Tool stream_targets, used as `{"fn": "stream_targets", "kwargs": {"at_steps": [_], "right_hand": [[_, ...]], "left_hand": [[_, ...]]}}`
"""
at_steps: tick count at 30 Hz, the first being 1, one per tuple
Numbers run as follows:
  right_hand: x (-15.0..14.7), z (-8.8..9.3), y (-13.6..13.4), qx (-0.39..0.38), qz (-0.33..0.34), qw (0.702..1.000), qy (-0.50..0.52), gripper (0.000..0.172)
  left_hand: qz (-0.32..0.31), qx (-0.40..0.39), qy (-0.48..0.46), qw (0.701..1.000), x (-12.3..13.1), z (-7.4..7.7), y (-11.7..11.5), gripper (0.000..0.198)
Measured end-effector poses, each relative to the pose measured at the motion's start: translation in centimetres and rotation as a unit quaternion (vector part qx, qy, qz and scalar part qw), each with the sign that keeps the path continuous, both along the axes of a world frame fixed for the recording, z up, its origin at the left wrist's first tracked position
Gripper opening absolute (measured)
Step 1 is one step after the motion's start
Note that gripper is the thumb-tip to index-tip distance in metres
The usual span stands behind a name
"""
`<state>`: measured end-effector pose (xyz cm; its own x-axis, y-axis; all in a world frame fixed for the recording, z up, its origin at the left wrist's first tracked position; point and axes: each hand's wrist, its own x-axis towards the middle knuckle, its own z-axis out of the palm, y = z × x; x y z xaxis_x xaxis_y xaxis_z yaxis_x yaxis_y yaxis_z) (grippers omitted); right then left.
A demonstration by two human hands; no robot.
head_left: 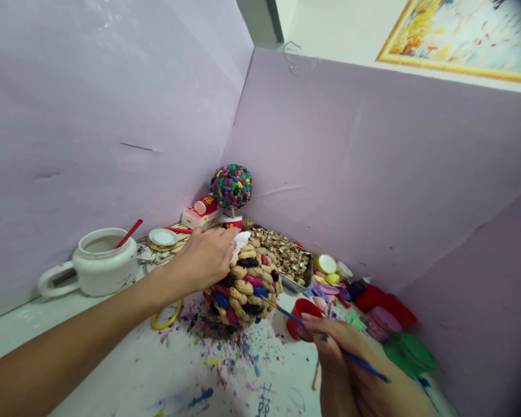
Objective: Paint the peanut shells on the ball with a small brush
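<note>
A ball covered in peanuts (243,286) stands on the white table; most shells are bare, and some are painted black, blue or magenta. My left hand (210,255) rests on its upper left side, fingers bent over a crumpled white tissue (241,242) pressed against the shells. Between the fingers of my right hand (351,359) is a thin blue paintbrush (295,317). Its tip touches the ball's right side, near a blue peanut. Just behind the brush stands a small red cup (302,315), its contents not clear.
A finished-looking multicoloured ball (232,186) stands in the back corner. Behind the peanut ball lies a metal tray (297,282) of shells. A white mug-shaped pot (106,263) is at left, a yellow ring (167,318) nearer. Paint tubs (410,353) line the right.
</note>
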<state>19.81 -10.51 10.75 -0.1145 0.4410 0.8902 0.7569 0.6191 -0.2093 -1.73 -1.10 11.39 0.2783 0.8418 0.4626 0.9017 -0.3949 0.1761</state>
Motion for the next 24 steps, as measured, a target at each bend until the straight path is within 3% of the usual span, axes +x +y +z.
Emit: {"fn": "stream_targets", "kwargs": {"at_steps": [4, 9, 12, 14, 19, 24], "right_hand": [[0.4, 0.0, 0.1, -0.008, 0.007, 0.999, 0.04, 0.025], [1.3, -0.8, 1.3, 0.005, 0.008, 0.981, 0.193, 0.014], [1.4, -1.1, 2.1, -0.03, 0.041, 0.969, 0.243, 0.016], [1.4, -1.0, 2.4, -0.035, 0.037, 0.97, 0.236, 0.017], [2.7, -0.5, 3.1, -0.068, -0.033, 0.978, 0.196, 0.024], [5.6, -0.3, 5.1, -0.149, -0.194, 0.96, 0.138, 0.044]], "left_hand": [[-0.016, -0.016, -0.04, 0.999, -0.5, 0.0, 0.5, 0.033], [-0.07, -0.063, -0.128, 0.987, -2.2, -0.3, 2.1, 0.044], [-0.092, -0.127, -0.193, 0.969, -3.4, -0.3, 3.1, 0.047], [-0.109, -0.185, -0.264, 0.94, -4.0, -0.3, 3.5, 0.047], [-0.109, -0.284, -0.439, 0.845, -4.2, -0.6, 4.2, 0.051], [-0.098, -0.272, -0.483, 0.827, -4.3, -1.2, 4.8, 0.045]]}}
